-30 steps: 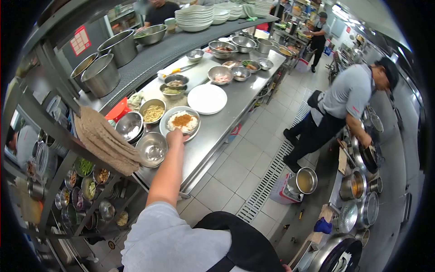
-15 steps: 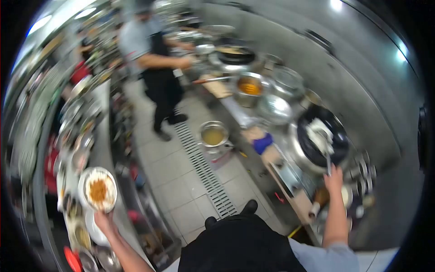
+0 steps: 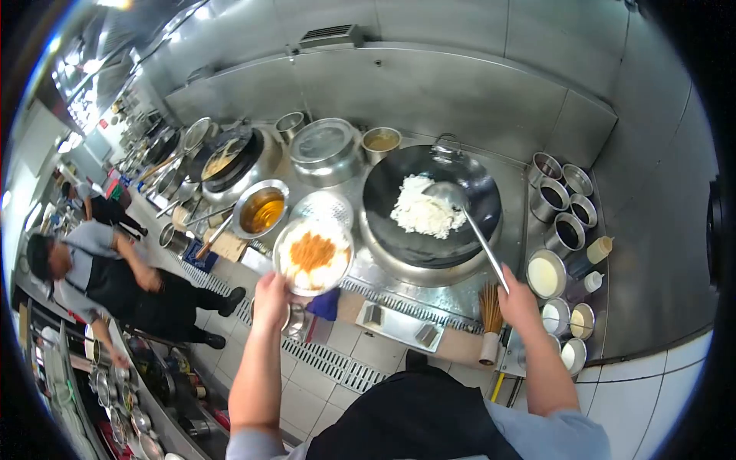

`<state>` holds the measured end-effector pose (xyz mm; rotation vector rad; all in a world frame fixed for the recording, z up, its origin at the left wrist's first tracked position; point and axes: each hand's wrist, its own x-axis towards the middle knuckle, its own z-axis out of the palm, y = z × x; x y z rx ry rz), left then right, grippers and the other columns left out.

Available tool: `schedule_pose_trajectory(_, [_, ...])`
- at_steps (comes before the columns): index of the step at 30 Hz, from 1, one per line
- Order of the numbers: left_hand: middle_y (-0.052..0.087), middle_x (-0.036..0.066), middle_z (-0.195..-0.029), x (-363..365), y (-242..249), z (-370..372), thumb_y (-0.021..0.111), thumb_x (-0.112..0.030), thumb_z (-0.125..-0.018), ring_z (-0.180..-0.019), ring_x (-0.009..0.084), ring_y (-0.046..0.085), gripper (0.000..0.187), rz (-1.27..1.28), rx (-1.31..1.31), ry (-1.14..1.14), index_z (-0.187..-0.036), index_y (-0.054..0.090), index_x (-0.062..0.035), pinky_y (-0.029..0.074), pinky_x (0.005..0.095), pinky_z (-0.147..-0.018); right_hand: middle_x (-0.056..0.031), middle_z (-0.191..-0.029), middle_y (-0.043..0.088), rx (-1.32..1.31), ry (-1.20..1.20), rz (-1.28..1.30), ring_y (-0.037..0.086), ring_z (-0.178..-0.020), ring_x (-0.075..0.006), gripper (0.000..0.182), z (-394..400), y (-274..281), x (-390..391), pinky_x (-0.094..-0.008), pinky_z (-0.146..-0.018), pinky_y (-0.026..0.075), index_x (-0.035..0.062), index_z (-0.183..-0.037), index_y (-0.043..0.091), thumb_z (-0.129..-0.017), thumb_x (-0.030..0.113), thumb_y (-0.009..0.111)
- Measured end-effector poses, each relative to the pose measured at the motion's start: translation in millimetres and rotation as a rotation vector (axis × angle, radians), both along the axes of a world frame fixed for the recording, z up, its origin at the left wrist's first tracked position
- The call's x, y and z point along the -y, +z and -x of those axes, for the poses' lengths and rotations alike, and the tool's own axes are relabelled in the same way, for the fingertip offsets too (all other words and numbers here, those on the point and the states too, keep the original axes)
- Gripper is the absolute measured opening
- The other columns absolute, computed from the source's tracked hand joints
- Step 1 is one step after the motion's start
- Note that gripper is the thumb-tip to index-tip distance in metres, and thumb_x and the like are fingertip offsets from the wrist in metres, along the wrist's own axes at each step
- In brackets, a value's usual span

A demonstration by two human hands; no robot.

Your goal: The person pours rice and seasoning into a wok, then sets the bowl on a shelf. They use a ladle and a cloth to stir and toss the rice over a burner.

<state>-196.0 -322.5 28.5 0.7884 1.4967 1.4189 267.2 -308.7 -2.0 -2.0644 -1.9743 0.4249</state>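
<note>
Since the view has swung round to the range [image 3: 452,295], we note first that the bowl [image 3: 316,291] has come across with it. A second ago it sat on a plate, a hand at its rim; half a second ago it was up, but on the other side of the aisle. Now the left hand [image 3: 271,303] grasps it by its near left edge, held in the air at the front of the range, left of the wok [image 3: 387,184] and apart from it. Any fingers beneath are hidden from us. Inside lies white food with orange-brown powder [image 3: 312,251] on top.

Right hand [image 3: 519,300]: clenched round the handle of the ladle [image 3: 477,234], as half a second ago. Ladle head against the white heap [image 3: 422,211] in the wok, rice by the look of it.

Our reading: most of the carrying is done. Bowl and wok stand near each other, one hand committed to each, so neither hand is free. Contents remain separate; we see no powder in the wok.
</note>
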Motion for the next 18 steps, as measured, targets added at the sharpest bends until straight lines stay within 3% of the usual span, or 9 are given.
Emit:
schedule_pose_trajectory(3, [0.059,0.011,-0.08,-107,26,-42,0.046,-0.01,-0.084,-0.068,0.0188,0.061,0.019,-0.093,-0.15,-0.162,-0.088,0.054,0.0064,0.056,0.0302,-0.054,-0.0257,-0.081,0.062,-0.078,-0.046,0.069,0.06,-0.077,-0.0443,0.053,-33,-25,21,-0.0513,-0.071,0.048,0.0156,-0.136,0.04,-0.085,0.019,0.053])
schedule_pose_trajectory(4, [0.063,0.013,-0.086,-137,38,-57,0.045,-0.007,-0.084,-0.074,0.0198,0.064,0.023,-0.11,-0.333,-0.199,-0.097,0.057,0.0084,0.057,0.0307,-0.06,-0.0257,-0.081,0.062,-0.089,-0.06,0.107,0.06,-0.077,-0.044,0.052,-41,-32,22,-0.051,-0.071,0.048,0.016,-0.135,0.041,-0.085,0.02,0.054])
schedule_pose_trajectory(6, [0.064,0.021,-0.084,-174,74,-99,0.048,-0.01,-0.083,-0.071,0.0225,0.065,0.023,-0.14,-0.826,-0.24,-0.089,0.059,0.0087,0.055,0.0328,-0.056,-0.0261,-0.083,0.062,-0.121,-0.091,0.194,0.061,-0.079,-0.043,0.054,-38,-19,22,-0.049,-0.072,0.049,0.0165,-0.135,0.041,-0.084,0.022,0.055])
schedule_pose_trajectory(8, [0.064,0.026,-0.085,-225,47,-120,0.05,-0.013,-0.083,-0.071,0.028,0.066,0.026,-0.347,-1.408,-0.261,-0.095,0.058,0.0085,0.054,0.0377,-0.057,-0.0257,-0.085,0.063,-0.194,-0.107,0.207,0.061,-0.08,-0.0427,0.053,-41,-25,25,-0.0479,-0.073,0.049,0.0169,-0.135,0.041,-0.084,0.022,0.055])
schedule_pose_trajectory(10, [0.062,0.029,-0.097,-235,27,-167,0.052,-0.016,-0.082,-0.073,0.0348,0.065,0.032,-0.437,-1.586,-0.299,-0.103,0.056,0.0091,0.053,0.0439,-0.062,-0.0249,-0.088,0.063,-0.258,-0.108,0.172,0.061,-0.081,-0.0424,0.053,-42,-21,31,-0.047,-0.073,0.049,0.0171,-0.135,0.042,-0.084,0.021,0.055])
schedule_pose_trajectory(12, [0.056,0.03,-0.112,-249,-26,-205,0.05,-0.013,-0.083,-0.072,0.0377,0.065,0.036,-0.28,-1.947,-0.454,-0.11,0.052,0.011,0.053,0.0467,-0.066,-0.0241,-0.089,0.063,-0.255,-0.114,0.164,0.061,-0.081,-0.0421,0.052,-48,-28,36,-0.0468,-0.072,0.049,0.0164,-0.134,0.043,-0.083,0.02,0.055])
schedule_pose_trajectory(14, [0.041,0.032,-0.13,-270,-110,-216,0.048,-0.01,-0.083,-0.075,0.0375,0.065,0.037,-0.189,-1.732,-0.748,-0.112,0.051,0.0133,0.055,0.0433,-0.065,-0.0218,-0.073,0.062,-0.239,-0.061,0.085,0.061,-0.069,-0.0415,0.054,-50,-26,39,-0.0483,-0.062,0.049,0.0184,-0.136,0.039,-0.084,0.021,0.055])
schedule_pose_trajectory(17, [0.035,0.033,-0.135,-267,-67,-233,0.048,-0.007,-0.083,-0.08,0.0346,0.065,0.037,-0.343,-1.941,-0.838,-0.114,0.051,0.0127,0.056,0.0402,-0.066,-0.0222,-0.08,0.063,-0.217,-0.047,0.142,0.061,-0.072,-0.0407,0.054,-53,-8,40,-0.0473,-0.064,0.048,0.0169,-0.136,0.04,-0.084,0.019,0.056])
schedule_pose_trajectory(18, [0.03,0.033,-0.139,-274,-54,-234,0.049,-0.007,-0.081,-0.083,0.0321,0.065,0.036,-0.253,-1.851,-0.791,-0.112,0.054,0.0106,0.056,0.0397,-0.067,-0.0227,-0.086,0.063,-0.23,-0.046,0.174,0.061,-0.077,-0.041,0.055,-54,-6,43,-0.0468,-0.067,0.049,0.0164,-0.136,0.04,-0.083,0.019,0.056])
